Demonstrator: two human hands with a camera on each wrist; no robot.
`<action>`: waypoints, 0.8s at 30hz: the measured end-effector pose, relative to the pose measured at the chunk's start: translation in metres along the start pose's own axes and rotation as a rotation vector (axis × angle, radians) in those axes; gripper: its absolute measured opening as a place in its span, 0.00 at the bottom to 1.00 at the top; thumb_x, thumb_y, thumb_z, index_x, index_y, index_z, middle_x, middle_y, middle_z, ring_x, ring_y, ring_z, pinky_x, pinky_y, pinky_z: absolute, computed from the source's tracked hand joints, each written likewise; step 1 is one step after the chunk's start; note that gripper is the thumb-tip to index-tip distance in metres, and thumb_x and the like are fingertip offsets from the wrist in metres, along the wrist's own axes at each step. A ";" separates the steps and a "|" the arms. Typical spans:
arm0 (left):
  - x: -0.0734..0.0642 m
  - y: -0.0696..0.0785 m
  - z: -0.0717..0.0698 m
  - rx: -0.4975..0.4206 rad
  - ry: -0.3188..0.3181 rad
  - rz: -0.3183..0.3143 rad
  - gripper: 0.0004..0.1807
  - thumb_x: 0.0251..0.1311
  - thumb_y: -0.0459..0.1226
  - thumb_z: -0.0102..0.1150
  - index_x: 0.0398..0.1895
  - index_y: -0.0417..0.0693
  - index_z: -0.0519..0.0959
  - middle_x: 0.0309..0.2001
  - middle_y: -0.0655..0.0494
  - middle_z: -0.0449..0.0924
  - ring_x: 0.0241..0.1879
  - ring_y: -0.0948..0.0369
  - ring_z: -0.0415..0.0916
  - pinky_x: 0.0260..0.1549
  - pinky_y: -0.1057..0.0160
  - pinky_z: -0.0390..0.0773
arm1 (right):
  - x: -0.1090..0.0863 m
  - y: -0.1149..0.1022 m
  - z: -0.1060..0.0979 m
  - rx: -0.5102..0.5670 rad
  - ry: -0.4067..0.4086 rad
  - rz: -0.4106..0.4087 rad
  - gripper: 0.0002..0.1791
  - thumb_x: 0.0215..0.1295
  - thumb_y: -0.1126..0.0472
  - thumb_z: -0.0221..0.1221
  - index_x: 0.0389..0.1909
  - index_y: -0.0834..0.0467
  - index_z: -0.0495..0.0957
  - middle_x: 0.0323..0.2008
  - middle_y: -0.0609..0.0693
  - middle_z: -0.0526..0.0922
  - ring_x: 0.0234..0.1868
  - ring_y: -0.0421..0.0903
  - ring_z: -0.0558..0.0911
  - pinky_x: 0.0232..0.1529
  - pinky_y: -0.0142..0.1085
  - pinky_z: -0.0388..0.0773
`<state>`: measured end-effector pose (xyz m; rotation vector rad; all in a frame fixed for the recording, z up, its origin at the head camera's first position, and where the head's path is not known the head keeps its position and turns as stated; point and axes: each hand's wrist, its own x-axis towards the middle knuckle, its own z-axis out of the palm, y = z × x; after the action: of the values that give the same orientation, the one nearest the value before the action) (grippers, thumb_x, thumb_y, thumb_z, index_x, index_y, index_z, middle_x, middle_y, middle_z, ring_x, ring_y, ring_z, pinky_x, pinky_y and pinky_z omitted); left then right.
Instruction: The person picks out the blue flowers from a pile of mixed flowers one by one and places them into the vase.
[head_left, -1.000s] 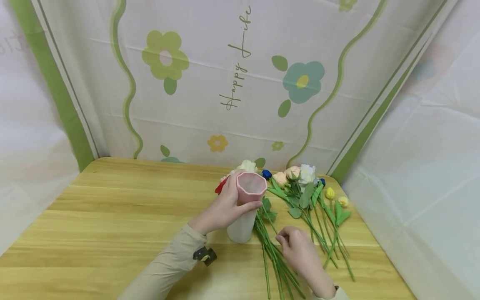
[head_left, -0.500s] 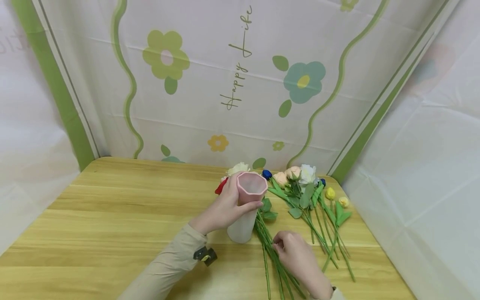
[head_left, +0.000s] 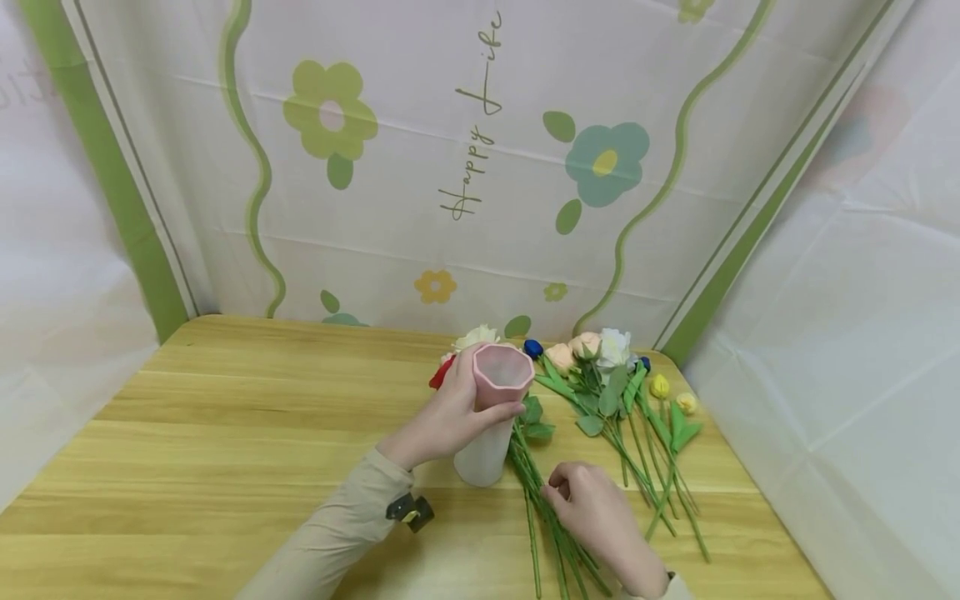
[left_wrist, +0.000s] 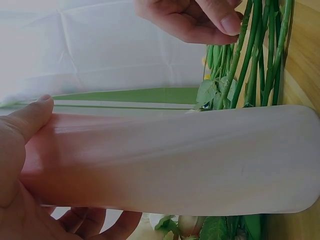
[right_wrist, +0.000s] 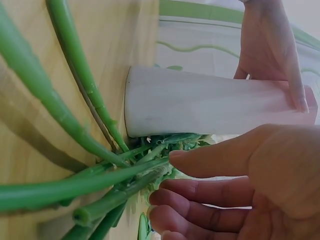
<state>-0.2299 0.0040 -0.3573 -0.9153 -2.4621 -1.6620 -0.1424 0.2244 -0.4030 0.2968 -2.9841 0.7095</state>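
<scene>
Vase [left_wrist: 175, 162] stood on the counter [head_left: 225, 433], upright or close to it, just beside a bundle of green stems [right_wrist: 55, 190]. Left hand [head_left: 450, 417] gripped it high, just under the pink rim; right hand [head_left: 596, 512] was at the stems, fingers curled, thumb close to the forefinger, couldn't tell if it had pinched one. Main risk, my read: stems crossed and bunched tight, so pulling one could drag neighbours along or snag leaves against the vase. Vase looked tall and narrow, so a bump low down, or the left hand easing off, might tip it. A light thumb-and-finger hold could also let a stem slip. Head view alone looked down into the mouth, with no stem visible inside, and showed the red flower [head_left: 442, 373] and cream flower [head_left: 477, 337] behind the vase, plus a separate group of flowers [head_left: 613, 348] farther right. Right wrist view showed what head hid: a gap between right thumb and forefinger, and a blunt stem end [right_wrist: 82, 216]. Left wrist view gave the left fingertips on the vase's far side, hidden from the head camera.
</scene>
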 end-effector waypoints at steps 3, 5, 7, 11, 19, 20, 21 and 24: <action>0.000 -0.001 0.000 0.001 0.005 0.005 0.49 0.57 0.51 0.70 0.72 0.45 0.50 0.60 0.52 0.64 0.56 0.58 0.67 0.51 0.56 0.73 | 0.001 0.000 -0.002 0.006 0.027 0.008 0.07 0.63 0.60 0.66 0.26 0.54 0.82 0.20 0.39 0.76 0.19 0.34 0.72 0.20 0.32 0.71; 0.000 -0.001 0.000 -0.003 0.008 0.006 0.49 0.57 0.51 0.70 0.72 0.45 0.50 0.60 0.52 0.64 0.56 0.57 0.67 0.51 0.56 0.73 | 0.001 0.001 -0.006 0.003 0.045 0.016 0.07 0.64 0.60 0.65 0.26 0.54 0.82 0.19 0.38 0.75 0.19 0.34 0.72 0.21 0.32 0.71; 0.000 -0.001 0.000 -0.007 0.008 0.005 0.50 0.57 0.51 0.70 0.72 0.44 0.50 0.60 0.51 0.64 0.56 0.56 0.67 0.51 0.54 0.74 | 0.001 0.005 -0.009 -0.007 0.068 0.033 0.08 0.65 0.60 0.65 0.26 0.54 0.83 0.19 0.36 0.74 0.19 0.34 0.71 0.21 0.32 0.71; -0.001 -0.001 0.001 -0.007 0.004 -0.002 0.50 0.57 0.52 0.70 0.73 0.43 0.49 0.61 0.51 0.63 0.56 0.56 0.66 0.51 0.54 0.73 | 0.001 0.022 -0.019 -0.037 0.104 0.073 0.07 0.65 0.60 0.65 0.27 0.55 0.83 0.18 0.37 0.74 0.18 0.36 0.71 0.21 0.32 0.72; 0.001 -0.003 0.002 0.009 0.006 0.013 0.50 0.57 0.52 0.69 0.72 0.45 0.50 0.61 0.52 0.63 0.56 0.57 0.66 0.51 0.55 0.74 | -0.003 0.069 -0.046 -0.091 0.167 0.131 0.08 0.66 0.61 0.62 0.31 0.62 0.84 0.21 0.44 0.78 0.19 0.39 0.73 0.20 0.33 0.73; 0.001 -0.003 0.002 0.007 0.006 0.015 0.50 0.57 0.52 0.69 0.72 0.45 0.50 0.60 0.52 0.63 0.56 0.57 0.66 0.51 0.55 0.74 | -0.004 0.075 -0.050 -0.093 0.164 0.150 0.09 0.67 0.61 0.62 0.33 0.63 0.84 0.22 0.45 0.79 0.20 0.40 0.74 0.21 0.34 0.74; 0.001 -0.002 0.002 0.005 0.007 0.017 0.50 0.57 0.52 0.70 0.72 0.44 0.50 0.60 0.52 0.63 0.56 0.57 0.66 0.51 0.55 0.74 | -0.004 0.080 -0.055 -0.093 0.159 0.171 0.10 0.67 0.60 0.61 0.34 0.65 0.83 0.23 0.47 0.80 0.21 0.41 0.76 0.22 0.35 0.75; 0.001 -0.003 0.001 0.002 0.015 0.026 0.50 0.57 0.51 0.70 0.72 0.43 0.50 0.60 0.51 0.64 0.56 0.56 0.66 0.51 0.54 0.74 | -0.005 0.097 -0.067 -0.107 0.131 0.222 0.13 0.69 0.60 0.59 0.38 0.69 0.81 0.28 0.53 0.82 0.25 0.45 0.79 0.24 0.40 0.78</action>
<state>-0.2314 0.0048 -0.3598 -0.9262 -2.4316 -1.6514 -0.1563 0.3404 -0.3869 -0.0854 -2.9425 0.5591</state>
